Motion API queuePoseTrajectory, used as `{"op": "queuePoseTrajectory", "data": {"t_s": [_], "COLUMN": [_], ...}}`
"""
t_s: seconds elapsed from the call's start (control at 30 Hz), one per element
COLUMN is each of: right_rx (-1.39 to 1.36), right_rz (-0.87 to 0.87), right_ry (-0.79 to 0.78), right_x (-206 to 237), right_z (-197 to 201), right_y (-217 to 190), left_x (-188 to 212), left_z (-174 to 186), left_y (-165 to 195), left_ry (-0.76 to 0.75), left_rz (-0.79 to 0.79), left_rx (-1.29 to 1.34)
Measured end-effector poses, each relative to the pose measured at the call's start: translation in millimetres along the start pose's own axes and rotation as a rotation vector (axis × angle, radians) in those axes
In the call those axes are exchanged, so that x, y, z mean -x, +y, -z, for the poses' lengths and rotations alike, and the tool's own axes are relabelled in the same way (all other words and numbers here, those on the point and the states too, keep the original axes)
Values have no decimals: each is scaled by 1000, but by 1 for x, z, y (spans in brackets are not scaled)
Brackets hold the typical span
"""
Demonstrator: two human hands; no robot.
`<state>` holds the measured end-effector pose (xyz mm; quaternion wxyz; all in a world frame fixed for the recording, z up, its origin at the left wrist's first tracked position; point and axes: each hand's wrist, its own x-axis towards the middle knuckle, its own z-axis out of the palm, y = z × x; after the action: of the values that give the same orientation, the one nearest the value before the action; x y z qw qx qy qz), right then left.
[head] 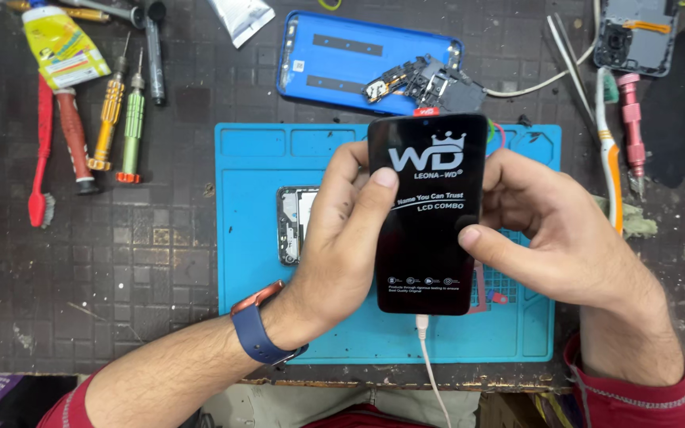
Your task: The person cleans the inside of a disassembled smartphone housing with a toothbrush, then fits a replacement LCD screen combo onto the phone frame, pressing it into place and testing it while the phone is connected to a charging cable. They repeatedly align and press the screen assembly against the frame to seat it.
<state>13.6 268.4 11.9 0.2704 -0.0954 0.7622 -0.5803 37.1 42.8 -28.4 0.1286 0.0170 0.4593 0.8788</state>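
One black phone screen [428,214] held above the blue mat [247,261]; left hand [342,238] and right hand [549,230] each closed on an edge, thumbs on glass. One white cable [431,368] plugged below. Two small screwdrivers [120,119] lie left.

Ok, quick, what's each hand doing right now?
Left hand: closed on the black phone screen, thumb on its front.
Right hand: closed on the same screen from the other side.
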Motion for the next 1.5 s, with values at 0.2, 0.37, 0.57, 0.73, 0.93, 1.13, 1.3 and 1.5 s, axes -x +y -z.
{"op": "queuePoseTrajectory", "data": {"t_s": [0.2, 0.37, 0.57, 0.73, 0.93, 1.13, 1.3, 1.5], "right_rx": [-54, -68, -57, -114, -215, -148, -232, -290], "right_rz": [14, -21, -55, -112, -34, 19, -34, -30], "right_ry": [-33, -34, -32, -29, 3, -5, 0, -24], "right_x": [-3, -4, -4, -3, -2, -7, -11, -12], "right_z": [2, 2, 2, 2, 4, 5, 3, 4], "right_y": [2, 4, 4, 11, 17, 16, 16, 15], "left_x": [0, 1, 4, 3, 2, -2, -5, -6], "left_z": [-1, -2, -4, -5, -3, -5, -5, -3], "left_y": [2, 1, 7, 9, 12, 17, 18, 11], "left_ry": [-2, -13, -44, -39, -57, -40, -11, 18], "left_rz": [-17, 0, -21, 18, -29, 20, 32, -8], "left_rx": [-37, -45, -98, -41, -70, -73, -76, -94]}}
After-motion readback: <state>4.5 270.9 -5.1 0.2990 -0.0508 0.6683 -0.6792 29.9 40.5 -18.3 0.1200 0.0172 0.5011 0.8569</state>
